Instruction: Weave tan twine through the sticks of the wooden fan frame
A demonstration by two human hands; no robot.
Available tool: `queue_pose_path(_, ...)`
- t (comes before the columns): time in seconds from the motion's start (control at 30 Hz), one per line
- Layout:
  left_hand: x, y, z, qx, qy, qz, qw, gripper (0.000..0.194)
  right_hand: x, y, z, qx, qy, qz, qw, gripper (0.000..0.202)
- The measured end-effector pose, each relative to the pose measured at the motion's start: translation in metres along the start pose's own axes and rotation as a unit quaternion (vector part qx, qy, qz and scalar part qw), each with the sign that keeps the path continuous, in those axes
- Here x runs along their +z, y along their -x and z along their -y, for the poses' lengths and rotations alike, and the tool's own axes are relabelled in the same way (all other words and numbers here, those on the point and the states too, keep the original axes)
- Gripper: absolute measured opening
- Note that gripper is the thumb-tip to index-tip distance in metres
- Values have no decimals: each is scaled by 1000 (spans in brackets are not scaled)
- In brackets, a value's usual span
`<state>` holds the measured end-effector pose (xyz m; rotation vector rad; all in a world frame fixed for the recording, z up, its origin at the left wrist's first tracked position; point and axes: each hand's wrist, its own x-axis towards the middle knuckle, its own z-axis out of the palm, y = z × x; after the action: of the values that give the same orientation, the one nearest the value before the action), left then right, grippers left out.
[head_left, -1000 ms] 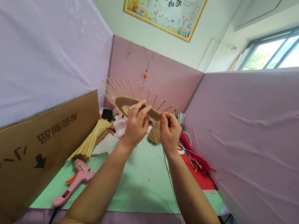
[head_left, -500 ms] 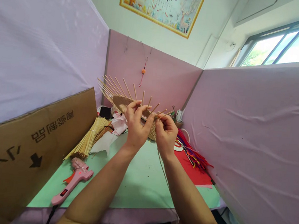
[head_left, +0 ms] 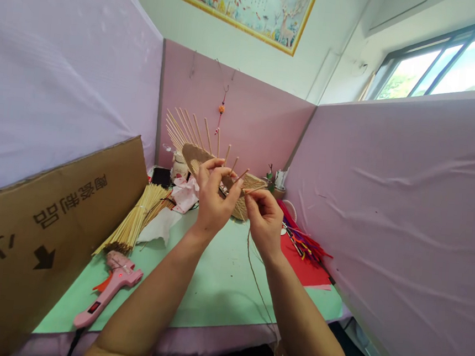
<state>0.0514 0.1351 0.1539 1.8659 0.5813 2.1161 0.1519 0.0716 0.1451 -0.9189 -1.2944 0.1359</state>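
Over the back of the table I hold a woven piece [head_left: 196, 153] of brown cord, with thin wooden sticks [head_left: 186, 126] fanning out from its rim. My left hand [head_left: 214, 198] is closed on the near edge of this weaving, thumb and fingers pinching it beside a stick. Close by on the right, my right hand [head_left: 265, 216] pinches thin twine at the rim, by a stick pointing towards it. The twine [head_left: 258, 287] hangs from there past my right forearm to the table's front edge. My fingers hide part of the weaving.
A pink glue gun [head_left: 109, 288] lies front left, by a cardboard box [head_left: 62, 223]. Behind it are a bundle of sticks [head_left: 136, 219] and white paper [head_left: 160, 226]. Coloured pipe cleaners [head_left: 309, 242] lie on red sheets [head_left: 302, 264] at right.
The woven piece has turned and tilted in my hands, its sticks now pointing more upright. My right hand stays at the rim with the twine. The view has shifted slightly.
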Motion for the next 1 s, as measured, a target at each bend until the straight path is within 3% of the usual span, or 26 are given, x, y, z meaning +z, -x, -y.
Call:
queue_pose_path(0.13,3,3,5,28,-2,27,999,13,-14,-1,0,-25,49,62,997,13)
queue_pose_path(0.23,6,6,6,48,-11,49,998,17,-27,-2,-2,-87,106,84,987,10)
queue_pose_path(0.43,15,15,4,103,-17,143,984,33,-49,5,-21,-164,193,15,967,13)
queue_pose_path(0.63,30,21,11,106,6,207,972,40,-60,19,-33,-127,221,-39,966,15)
queue_pose_path(0.77,44,30,9,81,75,229,967,42,-62,27,-39,-56,209,-84,973,15)
queue_pose_path(0.87,55,56,2,-3,136,165,977,39,-63,32,-46,-3,175,-131,976,19)
queue_pose_path(0.93,61,82,-3,-164,170,0,972,28,-65,35,-49,8,159,-156,975,20)
queue_pose_path(0.97,63,95,-3,-275,192,-68,940,26,-65,36,-49,9,154,-163,974,20)
queue_pose_path(1.0,65,105,-3,-391,228,-95,887,28,-65,38,-49,10,150,-169,974,19)
